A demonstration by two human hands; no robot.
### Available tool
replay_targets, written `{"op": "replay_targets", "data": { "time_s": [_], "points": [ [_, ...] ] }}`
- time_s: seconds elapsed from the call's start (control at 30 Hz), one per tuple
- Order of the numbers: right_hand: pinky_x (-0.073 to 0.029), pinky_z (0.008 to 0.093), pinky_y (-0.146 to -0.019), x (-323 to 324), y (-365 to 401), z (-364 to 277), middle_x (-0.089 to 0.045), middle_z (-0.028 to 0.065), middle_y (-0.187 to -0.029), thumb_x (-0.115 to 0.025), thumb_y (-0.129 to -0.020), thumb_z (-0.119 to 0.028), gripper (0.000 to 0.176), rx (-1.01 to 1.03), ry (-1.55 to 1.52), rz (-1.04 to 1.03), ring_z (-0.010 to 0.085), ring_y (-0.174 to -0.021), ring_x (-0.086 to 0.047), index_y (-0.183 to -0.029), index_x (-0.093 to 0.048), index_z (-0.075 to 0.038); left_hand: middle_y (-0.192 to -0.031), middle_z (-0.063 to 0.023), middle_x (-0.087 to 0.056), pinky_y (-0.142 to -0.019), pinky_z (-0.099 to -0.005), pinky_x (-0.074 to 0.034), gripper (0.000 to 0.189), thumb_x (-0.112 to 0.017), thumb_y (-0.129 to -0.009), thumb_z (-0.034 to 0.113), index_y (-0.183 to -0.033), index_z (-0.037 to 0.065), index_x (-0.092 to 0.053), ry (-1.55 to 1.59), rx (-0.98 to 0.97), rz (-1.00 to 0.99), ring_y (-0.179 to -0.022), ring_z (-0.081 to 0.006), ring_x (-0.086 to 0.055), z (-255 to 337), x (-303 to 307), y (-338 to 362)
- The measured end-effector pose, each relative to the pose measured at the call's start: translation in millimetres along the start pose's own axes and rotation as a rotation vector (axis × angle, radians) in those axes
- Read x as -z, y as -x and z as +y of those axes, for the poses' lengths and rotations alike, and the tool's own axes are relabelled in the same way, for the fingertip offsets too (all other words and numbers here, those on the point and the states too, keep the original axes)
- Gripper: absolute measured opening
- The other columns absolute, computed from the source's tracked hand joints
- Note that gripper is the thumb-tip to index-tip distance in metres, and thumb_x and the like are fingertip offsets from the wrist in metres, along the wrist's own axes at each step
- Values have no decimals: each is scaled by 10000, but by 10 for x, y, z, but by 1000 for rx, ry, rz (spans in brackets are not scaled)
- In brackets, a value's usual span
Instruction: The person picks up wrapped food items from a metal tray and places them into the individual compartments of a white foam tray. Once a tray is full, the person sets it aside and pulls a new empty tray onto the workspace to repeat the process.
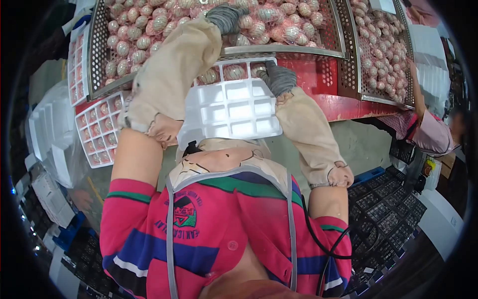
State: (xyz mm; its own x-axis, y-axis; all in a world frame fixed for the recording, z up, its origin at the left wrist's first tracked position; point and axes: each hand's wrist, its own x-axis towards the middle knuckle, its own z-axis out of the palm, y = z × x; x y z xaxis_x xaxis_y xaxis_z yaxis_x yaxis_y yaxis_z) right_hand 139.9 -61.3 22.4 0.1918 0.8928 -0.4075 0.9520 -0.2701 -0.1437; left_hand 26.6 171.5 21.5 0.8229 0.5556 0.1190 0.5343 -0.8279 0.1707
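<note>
My left hand (pixel 226 19), in a grey glove and a beige sleeve cover, reaches over the metal rim into a perforated bin (pixel 279 51). It touches the wrapped egg-shaped pieces (pixel 144 42) heaped there, pale with stripes in clear and pinkish film. The fingers curl down, and what they hold is hidden. In front of my body, a white compartment tray (pixel 214 112) leans against the bin's near side. Its far row holds wrapped pieces (pixel 234 73); the nearer compartments are bare. My right hand (pixel 280 78), also gloved, closes around a wrapped piece (pixel 258 69) at the tray's far right corner.
Filled white trays (pixel 98 129) stand at the left beside the bin. Stacked white trays (pixel 52 134) lie farther left. A second perforated bin (pixel 378 55) of wrapped pieces stands right, on a red surface (pixel 348 107). Another person's arm (pixel 418 89) is beside it. Black crates (pixel 383 209) sit lower right.
</note>
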Motion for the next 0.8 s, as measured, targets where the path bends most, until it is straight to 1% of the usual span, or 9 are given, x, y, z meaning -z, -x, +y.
{"op": "replay_targets", "data": {
  "time_s": [0.13, 0.2, 0.27, 0.3, 0.4, 0.47, 0.53, 0.6, 0.8],
  "points": [
    [-496, 392, -613, -359, 300, 215, -643, 147, -760, -593, -852, -337, 385, -87, -528, 314, 255, -674, -634, -1125, -567, -68, -962, -121, -619, -752, -405, -501, 519, -760, -646, 247, -1117, 123, -579, 125, -54, 53, -870, -299, -612, 151, 134, 198],
    [-496, 368, -602, -527, 490, 387, -632, 129, -723, -612, -848, -270, 337, -144, -821, 387, 233, -617, -614, -1127, -574, -85, -913, -91, -622, -706, -416, -500, 369, -653, -738, 294, -1071, 148, -595, 242, 6, 325, -862, -282, -617, 611, 590, 547],
    [-475, 249, -566, -659, 756, 486, -596, 36, -761, -595, -853, -70, 285, -190, -1226, 461, 69, -648, -555, -1137, -580, -52, -987, -126, -630, -777, -408, -495, 511, -691, -703, 341, -1151, 135, -558, 588, -27, -121, -955, -282, -604, 951, 634, 797],
    [-475, 249, -566, -659, 857, 508, -596, 36, -761, -595, -853, -70, 285, -198, -1227, 461, 69, -648, -555, -1137, -580, -52, -1027, -148, -614, -788, -409, -492, 561, -706, -689, 339, -1179, 129, -536, 535, -58, -174, -989, -296, -591, 1136, 600, 973],
    [-489, 264, -583, -503, 1016, 472, -613, 50, -812, -591, -866, -73, 276, -212, -1174, 564, 96, -651, -574, -1143, -586, -76, -1123, -190, -562, -822, -407, -478, 650, -733, -663, 332, -1229, 116, -495, 473, -56, -337, -1060, -330, -550, 1451, -3, 1259],
    [-500, 318, -652, -255, 1049, 361, -620, 83, -866, -636, -834, -218, 321, 50, -668, 587, 208, -715, -601, -1129, -599, -97, -1178, -209, -525, -845, -404, -468, 690, -744, -653, 327, -1250, 110, -476, 468, -23, -451, -1097, -350, -522, 1514, -224, 1397],
    [-500, 350, -689, -127, 979, 278, -616, 91, -916, -620, -833, -281, 371, 93, -425, 445, 229, -792, -602, -1150, -577, -93, -1158, -203, -518, -953, -411, -414, 708, -757, -654, 234, -1276, 86, -454, 747, -111, 25, -1122, -372, -481, 1464, -248, 1540],
    [-500, 381, -726, -109, 841, 221, -612, 98, -966, -604, -832, -344, 426, 145, -190, 316, 249, -868, -602, -1170, -555, -89, -1104, -186, -517, -971, -418, -380, 669, -750, -656, 236, -1249, 72, -486, 829, -67, 21, -1124, -358, -450, 1298, -265, 1615],
    [-492, 422, -693, -65, 579, 180, -627, 110, -882, -553, -843, -360, 376, 149, 19, 36, 285, -845, -618, -1110, -556, -96, -861, -112, -578, -708, -430, -467, 356, -686, -709, 280, -997, 89, -600, 469, -39, -113, -806, -318, -579, 1287, -305, 1549]
  ]
}}
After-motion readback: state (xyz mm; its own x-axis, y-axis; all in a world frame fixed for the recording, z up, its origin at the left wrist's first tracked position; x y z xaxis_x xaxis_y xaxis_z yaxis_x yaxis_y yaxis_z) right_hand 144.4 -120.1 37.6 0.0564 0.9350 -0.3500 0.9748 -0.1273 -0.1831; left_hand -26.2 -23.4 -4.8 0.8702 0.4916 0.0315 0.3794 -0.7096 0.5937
